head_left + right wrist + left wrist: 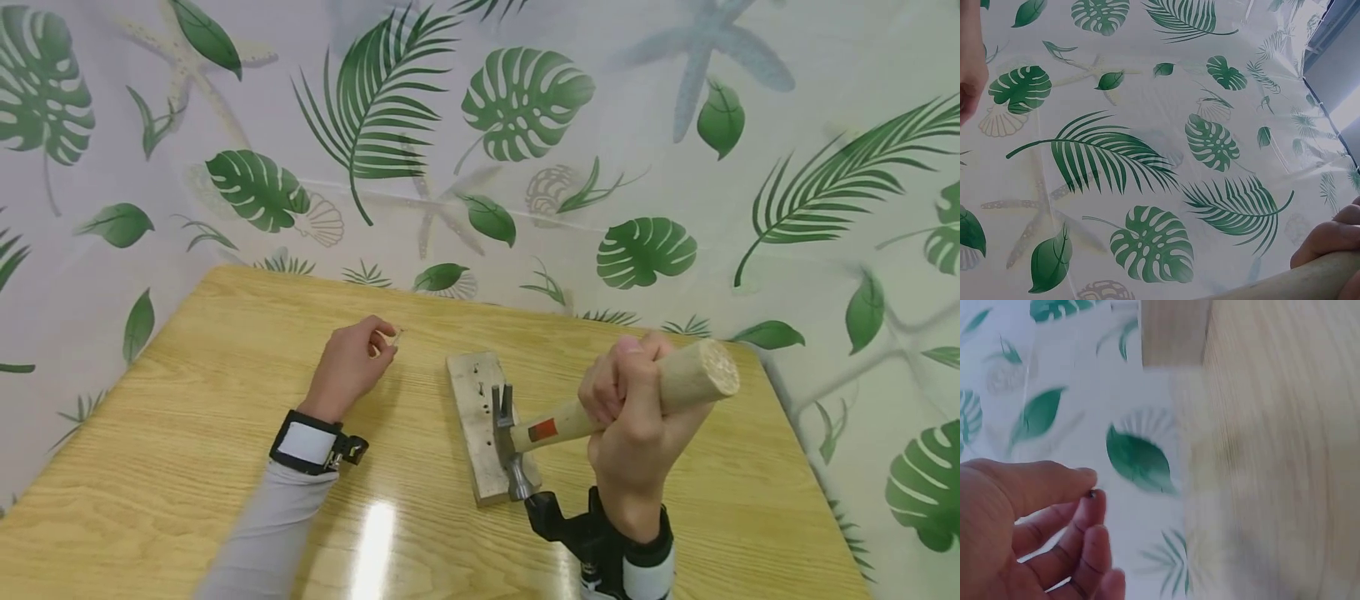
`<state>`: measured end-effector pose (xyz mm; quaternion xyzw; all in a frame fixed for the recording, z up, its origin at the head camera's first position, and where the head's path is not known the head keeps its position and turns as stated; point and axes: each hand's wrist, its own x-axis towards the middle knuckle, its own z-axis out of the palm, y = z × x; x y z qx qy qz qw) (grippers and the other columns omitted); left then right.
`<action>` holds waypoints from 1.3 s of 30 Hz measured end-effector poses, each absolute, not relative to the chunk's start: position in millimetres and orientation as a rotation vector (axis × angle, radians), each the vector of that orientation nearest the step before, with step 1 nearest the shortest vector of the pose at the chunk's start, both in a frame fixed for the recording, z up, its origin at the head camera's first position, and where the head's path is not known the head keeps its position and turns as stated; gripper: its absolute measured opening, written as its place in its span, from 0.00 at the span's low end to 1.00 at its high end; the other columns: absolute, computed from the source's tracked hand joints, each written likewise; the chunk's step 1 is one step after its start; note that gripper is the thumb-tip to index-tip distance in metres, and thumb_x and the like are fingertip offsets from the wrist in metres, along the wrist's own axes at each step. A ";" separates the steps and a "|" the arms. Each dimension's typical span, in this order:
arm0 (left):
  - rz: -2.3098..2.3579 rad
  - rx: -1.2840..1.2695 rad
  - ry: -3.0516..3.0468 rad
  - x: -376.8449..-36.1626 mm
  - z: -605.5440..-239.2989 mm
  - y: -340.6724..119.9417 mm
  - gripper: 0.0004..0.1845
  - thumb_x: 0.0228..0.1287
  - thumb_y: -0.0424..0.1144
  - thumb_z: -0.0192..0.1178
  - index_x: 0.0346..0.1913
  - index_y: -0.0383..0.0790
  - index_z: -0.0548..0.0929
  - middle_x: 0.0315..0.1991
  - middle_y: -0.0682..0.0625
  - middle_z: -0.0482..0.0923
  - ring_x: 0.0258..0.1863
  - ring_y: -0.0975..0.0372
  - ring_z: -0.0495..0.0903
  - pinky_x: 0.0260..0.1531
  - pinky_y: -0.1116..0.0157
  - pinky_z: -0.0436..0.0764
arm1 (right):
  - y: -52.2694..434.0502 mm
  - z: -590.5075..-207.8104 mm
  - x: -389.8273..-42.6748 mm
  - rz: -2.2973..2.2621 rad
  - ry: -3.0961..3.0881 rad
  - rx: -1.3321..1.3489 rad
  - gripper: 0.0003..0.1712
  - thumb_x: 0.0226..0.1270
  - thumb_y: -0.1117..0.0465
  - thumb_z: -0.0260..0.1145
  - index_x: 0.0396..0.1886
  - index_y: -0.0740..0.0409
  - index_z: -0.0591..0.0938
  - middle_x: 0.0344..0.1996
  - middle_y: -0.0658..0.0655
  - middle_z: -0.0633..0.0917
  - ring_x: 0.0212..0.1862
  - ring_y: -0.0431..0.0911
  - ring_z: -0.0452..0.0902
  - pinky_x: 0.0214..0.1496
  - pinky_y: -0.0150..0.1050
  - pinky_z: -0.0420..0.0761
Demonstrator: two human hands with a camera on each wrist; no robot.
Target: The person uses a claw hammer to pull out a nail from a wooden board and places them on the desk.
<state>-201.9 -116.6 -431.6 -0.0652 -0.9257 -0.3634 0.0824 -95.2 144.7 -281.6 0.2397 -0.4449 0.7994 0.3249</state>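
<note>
While the right hand (637, 417) wraps its grip tightly round the wooden handle of the hammer (577, 417), the steel head rests on the wood block (480, 417) lying on the surface (187, 433). Left of the block, the left hand (352, 367) pinches a small nail (1092, 494) between thumb and fingertips.

My hammer (525, 433) has a pale wooden handle with a red mark and a grey steel head. The bench (187, 433) is yellow wood grain. The curtain (525, 167) behind is white with green leaves and faint starfish.
</note>
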 end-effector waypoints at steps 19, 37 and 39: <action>-0.800 0.412 -2.982 -197.3 -441.7 -204.9 0.10 0.61 0.37 0.63 0.38 0.35 0.90 0.32 0.41 0.88 0.26 0.52 0.83 0.21 0.56 0.77 | 142.5 -283.9 -100.3 2.104 -1.183 0.607 0.21 0.64 0.79 0.48 0.14 0.62 0.57 0.07 0.50 0.57 0.07 0.38 0.48 0.06 0.30 0.48; -0.675 0.527 -2.936 -199.4 -444.7 -200.1 0.20 0.64 0.42 0.62 0.15 0.38 0.81 0.19 0.43 0.80 0.27 0.46 0.81 0.38 0.43 0.77 | 142.9 -286.0 -102.2 2.074 -1.217 0.603 0.21 0.65 0.77 0.51 0.14 0.64 0.58 0.07 0.50 0.58 0.07 0.39 0.49 0.06 0.31 0.48; -0.669 0.503 -2.917 -197.5 -439.7 -195.3 0.20 0.67 0.46 0.62 0.27 0.31 0.85 0.29 0.35 0.84 0.35 0.39 0.83 0.41 0.40 0.77 | 142.3 -286.3 -102.3 2.062 -1.238 0.605 0.21 0.66 0.77 0.52 0.14 0.65 0.59 0.07 0.51 0.59 0.07 0.39 0.49 0.06 0.32 0.48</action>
